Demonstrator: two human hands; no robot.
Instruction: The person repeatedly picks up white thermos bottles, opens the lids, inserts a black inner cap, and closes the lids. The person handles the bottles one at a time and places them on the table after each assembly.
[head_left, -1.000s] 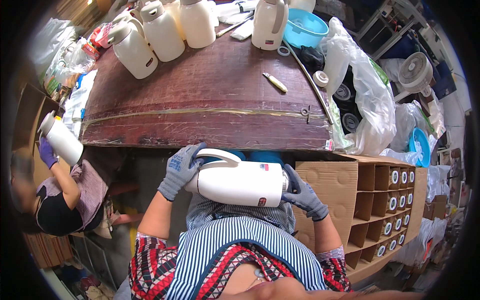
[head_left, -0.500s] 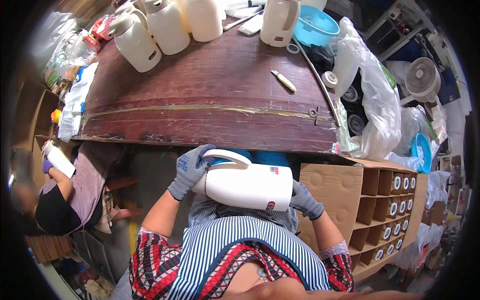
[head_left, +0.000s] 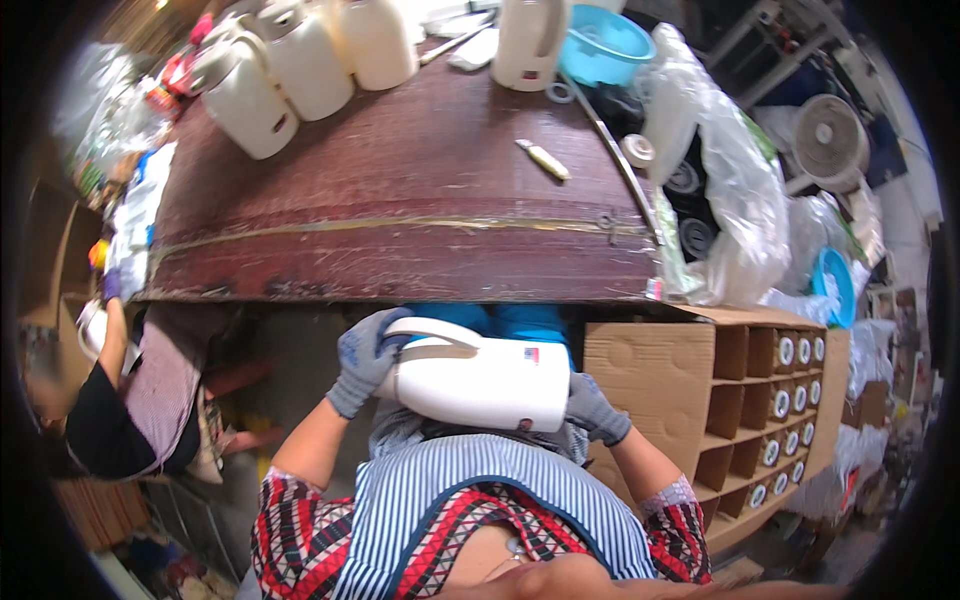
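Observation:
A white vacuum jug (head_left: 490,385) lies on its side across my lap, its handle on the upper side and its base to the right. My left hand (head_left: 360,362), in a grey work glove, is closed round the neck end beside the top of the handle. At the other end my right hand (head_left: 598,410), gloved alike, grips the jug's base, with part of the fingers hidden behind it. Small labels show on the jug's side. Beyond it is the worn reddish-brown table (head_left: 400,265).
Several cream jugs (head_left: 245,105) stand along the table's far side. A small knife (head_left: 545,160) and a blue basin (head_left: 605,50) are also on it. To my right stands a divided cardboard box (head_left: 650,375) holding several jugs. A co-worker (head_left: 165,390) sits at left with another white jug.
My hands hold the same jug in nearly the same pose, while the whole view has shifted slightly. The co-worker's arm has swung up toward the table edge, and their jug has tilted.

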